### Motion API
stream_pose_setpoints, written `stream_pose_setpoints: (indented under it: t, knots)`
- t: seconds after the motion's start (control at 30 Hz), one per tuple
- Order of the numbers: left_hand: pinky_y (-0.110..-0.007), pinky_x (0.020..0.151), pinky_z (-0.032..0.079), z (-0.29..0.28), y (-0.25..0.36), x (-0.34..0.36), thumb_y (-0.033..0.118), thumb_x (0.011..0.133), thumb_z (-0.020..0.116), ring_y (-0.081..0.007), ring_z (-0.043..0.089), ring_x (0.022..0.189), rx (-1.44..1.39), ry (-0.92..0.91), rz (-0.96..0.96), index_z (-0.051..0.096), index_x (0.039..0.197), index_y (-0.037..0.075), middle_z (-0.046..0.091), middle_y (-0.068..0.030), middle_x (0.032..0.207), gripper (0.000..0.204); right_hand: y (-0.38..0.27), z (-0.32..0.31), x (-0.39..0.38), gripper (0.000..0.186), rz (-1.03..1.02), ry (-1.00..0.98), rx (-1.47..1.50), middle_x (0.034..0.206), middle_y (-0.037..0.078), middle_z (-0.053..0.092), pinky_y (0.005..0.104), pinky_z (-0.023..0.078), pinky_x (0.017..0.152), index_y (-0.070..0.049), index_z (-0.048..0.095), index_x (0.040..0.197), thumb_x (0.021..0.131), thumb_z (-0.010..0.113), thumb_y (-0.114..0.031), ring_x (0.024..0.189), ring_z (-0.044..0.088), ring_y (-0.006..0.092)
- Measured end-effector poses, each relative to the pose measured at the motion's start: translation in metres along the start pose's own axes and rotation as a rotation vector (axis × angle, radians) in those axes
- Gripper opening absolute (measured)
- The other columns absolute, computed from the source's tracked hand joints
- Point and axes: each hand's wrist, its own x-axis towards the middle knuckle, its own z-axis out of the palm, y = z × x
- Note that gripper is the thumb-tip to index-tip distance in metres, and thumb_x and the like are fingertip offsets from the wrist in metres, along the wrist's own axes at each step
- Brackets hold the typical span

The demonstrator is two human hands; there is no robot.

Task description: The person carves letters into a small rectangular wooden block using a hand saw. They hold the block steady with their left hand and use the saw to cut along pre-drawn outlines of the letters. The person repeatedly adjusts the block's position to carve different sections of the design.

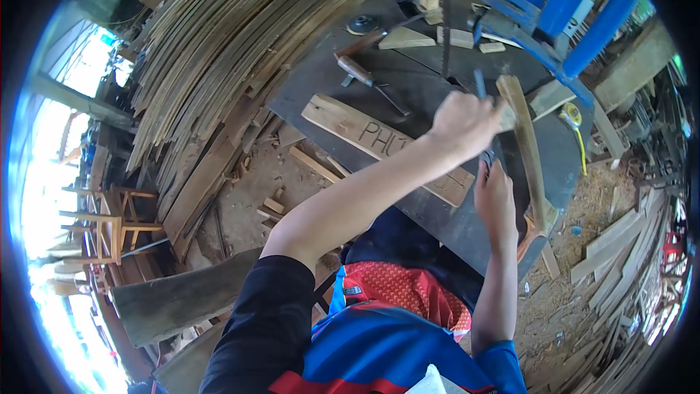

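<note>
My left hand (463,120) is closed above the dark worktable (445,226), beside an upright blue strip (479,80); what it grips is unclear. A small pale piece (508,118) shows just to its right. My right hand (494,201) is lower, closed on a dark tool (488,159) that is mostly hidden. A long, shaped wooden piece (526,142) lies along the right of both hands. Under my left forearm is a pale board (335,117) with dark lettering. A vertical saw blade (445,25) stands behind my hands.
A blue machine frame (554,7) stands at back right. Clamps (354,69), offcuts (405,40) and a yellow tape measure (572,117) lie on the table. Stacked planks (197,51) and wooden chairs (109,222) are left; scrap boards (605,248) cover the floor at right.
</note>
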Motion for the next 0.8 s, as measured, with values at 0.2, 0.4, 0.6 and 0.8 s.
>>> stream_pose_setpoints:
  t: [0.2, 0.4, 0.6, 0.8]
  knots:
    - [-0.045, 0.066, 0.058, -0.012, -0.030, 0.008, 0.048, 0.093, 0.062, -0.0312, 0.074, 0.077, -0.114, -0.088, -0.286, 0.063, 0.117, 0.015, 0.074, -0.0119, 0.081, 0.041, 0.002, -0.017, -0.044, 0.029, 0.019, -0.085, -0.061, 0.075, 0.032, 0.064, 0.0606, 0.052, 0.068, -0.001, 0.051, 0.095, 0.104, 0.048, -0.028, 0.074, 0.065, 0.0522]
    - [-0.049, 0.082, 0.057, -0.009, -0.066, 0.002, 0.060, 0.094, 0.057, -0.0380, 0.072, 0.091, -0.147, -0.159, -0.233, 0.058, 0.132, 0.014, 0.074, -0.0183, 0.095, 0.059, -0.005, -0.018, -0.050, 0.027, -0.017, -0.110, -0.027, 0.072, 0.030, 0.065, 0.0588, 0.053, 0.064, -0.001, 0.050, 0.095, 0.104, 0.048, -0.025, 0.072, 0.065, 0.0508]
    - [-0.051, 0.079, 0.055, -0.007, -0.056, -0.010, 0.058, 0.094, 0.060, -0.0411, 0.070, 0.093, -0.133, -0.058, -0.248, 0.057, 0.128, 0.015, 0.073, -0.0202, 0.097, 0.055, -0.023, 0.010, 0.018, 0.026, -0.061, -0.009, -0.027, 0.071, 0.028, 0.066, 0.0561, 0.055, 0.065, 0.002, 0.052, 0.096, 0.104, 0.046, -0.022, 0.070, 0.067, 0.0481]
    - [-0.052, 0.082, 0.055, 0.001, -0.071, -0.001, 0.057, 0.094, 0.060, -0.0417, 0.070, 0.095, -0.079, -0.043, -0.337, 0.059, 0.128, 0.011, 0.073, -0.0212, 0.098, 0.057, -0.007, -0.006, -0.036, 0.026, -0.031, -0.056, -0.041, 0.068, 0.028, 0.064, 0.0571, 0.053, 0.061, 0.000, 0.051, 0.091, 0.103, 0.048, -0.023, 0.067, 0.066, 0.0475]
